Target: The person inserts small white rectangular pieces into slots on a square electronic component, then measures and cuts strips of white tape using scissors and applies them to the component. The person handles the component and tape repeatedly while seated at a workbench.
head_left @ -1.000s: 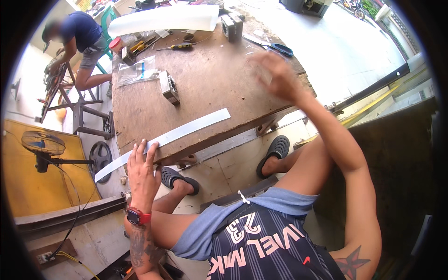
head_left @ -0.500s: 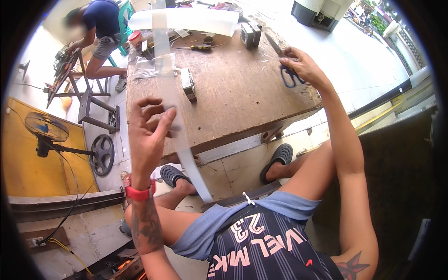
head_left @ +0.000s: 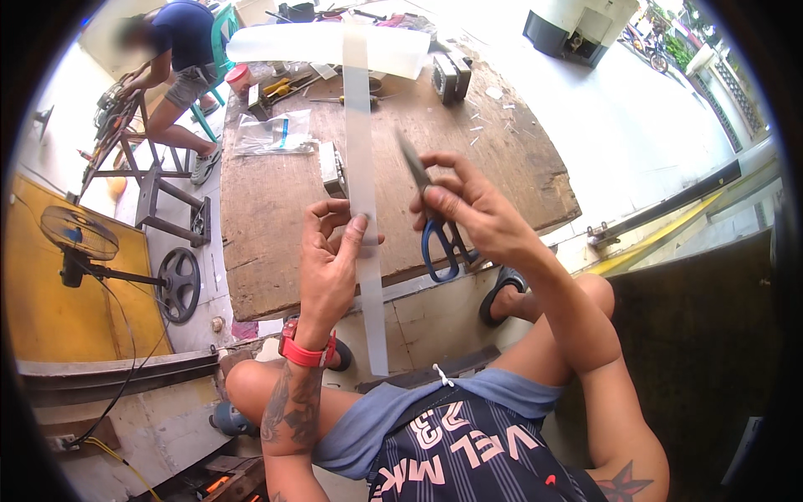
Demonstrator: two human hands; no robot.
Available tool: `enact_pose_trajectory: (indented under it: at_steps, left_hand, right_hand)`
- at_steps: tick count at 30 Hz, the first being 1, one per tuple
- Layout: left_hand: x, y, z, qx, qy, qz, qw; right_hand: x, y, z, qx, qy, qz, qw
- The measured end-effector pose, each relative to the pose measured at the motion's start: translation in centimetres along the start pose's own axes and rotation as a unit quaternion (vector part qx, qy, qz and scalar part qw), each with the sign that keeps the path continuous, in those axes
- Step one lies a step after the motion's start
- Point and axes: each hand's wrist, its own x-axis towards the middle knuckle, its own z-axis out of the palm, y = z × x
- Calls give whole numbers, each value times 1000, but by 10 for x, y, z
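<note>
A long, translucent white strip point(head_left: 358, 159) hangs upright before me, its lower end over my lap. My left hand point(head_left: 333, 251) pinches it at about its middle, thumb on the near face. To its right, my right hand point(head_left: 468, 205) grips a pair of scissors point(head_left: 437, 243) around the pivot. The blades point up and away, slightly blurred, while the blue-rimmed handle loops hang below my fingers. Blades and strip are apart. Behind the strip, a small boxy metal part point(head_left: 331, 170) rests on the wooden table point(head_left: 268, 226).
A wide translucent sheet point(head_left: 284, 43) lies across the table's far side. Nearby are a clear plastic bag point(head_left: 272, 134), a red-lidded jar point(head_left: 238, 80) and dark metal blocks point(head_left: 452, 77). A fan point(head_left: 79, 234) stands at left; another person point(head_left: 182, 50) works beyond it.
My right hand has brought the scissors from the table's right side in toward the middle. My left hand and the strip have moved right, and the strip now hangs straighter.
</note>
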Motion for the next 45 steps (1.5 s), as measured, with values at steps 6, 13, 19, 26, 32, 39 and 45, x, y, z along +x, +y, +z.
enact_pose_trajectory:
  at_steps: [6, 13, 19, 26, 32, 39, 45]
  left_hand:
    - [-6, 0, 1, 40, 27, 23, 999]
    - [-11, 3, -3, 153, -5, 98, 983]
    - [-18, 9, -4, 215, -4, 64, 974]
    - [-24, 4, -8, 198, 1, 34, 980]
    - [-18, 5, -8, 226, 35, 30, 973]
    - [-22, 17, -15, 282, 16, 53, 958]
    - [-49, 48, -73, 409, -17, 41, 911]
  right_hand:
    - [-15, 7, 34, -33, -38, 75, 996]
    - [-16, 4, 32, 90, -24, 120, 988]
    - [-2, -13, 14, 51, 43, 82, 994]
    - [-3, -16, 0, 34, 21, 77, 996]
    - [3, 13, 36, 83, -57, 149, 984]
    - [8, 14, 39, 144, -41, 180, 972]
    - [14, 17, 27, 144, 9, 188, 971]
